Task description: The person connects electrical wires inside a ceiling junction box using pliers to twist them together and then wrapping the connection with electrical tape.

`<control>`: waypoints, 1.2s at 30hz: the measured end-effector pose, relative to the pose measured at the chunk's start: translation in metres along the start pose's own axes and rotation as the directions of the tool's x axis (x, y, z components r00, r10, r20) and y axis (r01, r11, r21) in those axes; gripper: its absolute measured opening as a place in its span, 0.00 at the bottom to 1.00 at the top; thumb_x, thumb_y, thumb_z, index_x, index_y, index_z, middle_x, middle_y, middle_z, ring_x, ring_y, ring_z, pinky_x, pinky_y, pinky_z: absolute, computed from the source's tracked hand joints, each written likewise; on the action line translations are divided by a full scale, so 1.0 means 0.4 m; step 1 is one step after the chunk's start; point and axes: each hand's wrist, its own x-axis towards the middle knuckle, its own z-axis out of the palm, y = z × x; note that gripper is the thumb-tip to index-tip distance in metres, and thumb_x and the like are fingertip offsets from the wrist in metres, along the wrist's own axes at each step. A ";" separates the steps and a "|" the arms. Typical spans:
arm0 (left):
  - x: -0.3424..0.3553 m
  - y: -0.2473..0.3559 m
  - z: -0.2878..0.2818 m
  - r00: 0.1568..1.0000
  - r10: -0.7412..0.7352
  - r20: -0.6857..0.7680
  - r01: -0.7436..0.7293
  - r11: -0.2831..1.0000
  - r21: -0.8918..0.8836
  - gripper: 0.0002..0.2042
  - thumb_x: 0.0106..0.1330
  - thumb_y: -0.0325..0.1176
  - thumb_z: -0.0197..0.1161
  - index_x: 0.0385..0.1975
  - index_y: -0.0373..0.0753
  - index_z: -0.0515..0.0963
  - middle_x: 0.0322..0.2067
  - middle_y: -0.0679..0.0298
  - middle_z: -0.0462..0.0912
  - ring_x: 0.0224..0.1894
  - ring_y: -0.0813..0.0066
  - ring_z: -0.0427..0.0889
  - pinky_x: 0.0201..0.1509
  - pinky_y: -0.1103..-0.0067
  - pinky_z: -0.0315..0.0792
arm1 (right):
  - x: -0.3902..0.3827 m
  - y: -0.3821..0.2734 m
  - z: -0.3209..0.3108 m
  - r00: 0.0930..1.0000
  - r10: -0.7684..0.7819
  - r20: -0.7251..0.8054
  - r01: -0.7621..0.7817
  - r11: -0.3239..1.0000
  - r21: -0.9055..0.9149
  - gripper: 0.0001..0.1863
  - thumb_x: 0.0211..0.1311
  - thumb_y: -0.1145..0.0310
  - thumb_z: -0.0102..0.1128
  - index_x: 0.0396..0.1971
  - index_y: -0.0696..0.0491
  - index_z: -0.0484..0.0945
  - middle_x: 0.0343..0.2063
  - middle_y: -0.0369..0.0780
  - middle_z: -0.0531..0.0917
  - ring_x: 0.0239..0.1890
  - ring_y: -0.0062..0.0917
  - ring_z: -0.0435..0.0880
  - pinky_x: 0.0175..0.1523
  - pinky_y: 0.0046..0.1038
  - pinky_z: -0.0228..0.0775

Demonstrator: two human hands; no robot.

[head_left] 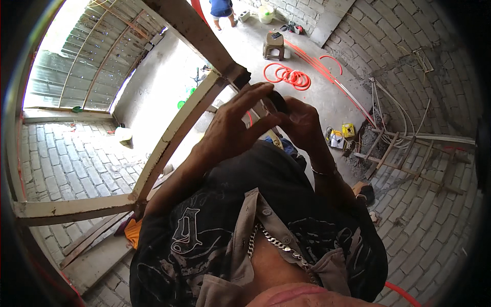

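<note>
In front of my chest, both hands meet at a small black rounded object (276, 102) that looks like a roll of tape. My right hand (300, 122) is closed round its right side. The fingers of my left hand (230, 123) reach over its upper edge, and the left thumb presses near its lower edge. My fingers hide part of it. Just beyond my left fingertips is the dark wrapped-looking end (238, 75) of a worn white frame bar (176, 128).
Frame bars surround my left side, one rising (197, 33) past my hands. Below lie orange tubing coils (289, 77), a stool (274, 46), a yellow box (348, 130) and a wooden ladder (409, 161). A person (221, 9) stands at the far end. Brick walls (429, 230) enclose the right.
</note>
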 end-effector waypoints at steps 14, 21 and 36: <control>-0.020 -0.086 0.005 0.917 -0.386 0.103 0.394 0.829 -0.396 0.21 0.56 0.32 0.64 0.48 0.29 0.70 0.41 0.53 0.78 0.43 0.70 0.78 0.47 0.76 0.73 | 0.022 -0.038 0.037 0.985 -0.111 0.131 0.166 0.804 -0.570 0.19 0.48 0.70 0.64 0.41 0.58 0.75 0.35 0.46 0.79 0.37 0.34 0.80 0.42 0.30 0.71; -0.033 -0.088 0.022 0.979 -0.104 -0.176 0.090 0.992 -0.086 0.18 0.54 0.35 0.65 0.41 0.31 0.75 0.35 0.55 0.80 0.40 0.71 0.80 0.43 0.75 0.74 | 0.009 -0.014 0.018 0.991 -0.035 0.131 0.084 0.915 -0.396 0.14 0.52 0.71 0.61 0.39 0.58 0.76 0.31 0.44 0.80 0.34 0.28 0.81 0.38 0.27 0.71; -0.053 -0.102 -0.011 0.871 -0.463 0.164 0.483 0.742 -0.465 0.11 0.59 0.34 0.60 0.35 0.31 0.79 0.28 0.61 0.81 0.31 0.80 0.78 0.36 0.81 0.72 | -0.001 -0.002 0.013 0.992 0.018 0.123 0.036 0.903 -0.428 0.18 0.52 0.59 0.65 0.34 0.58 0.76 0.29 0.38 0.81 0.32 0.17 0.77 0.39 0.23 0.69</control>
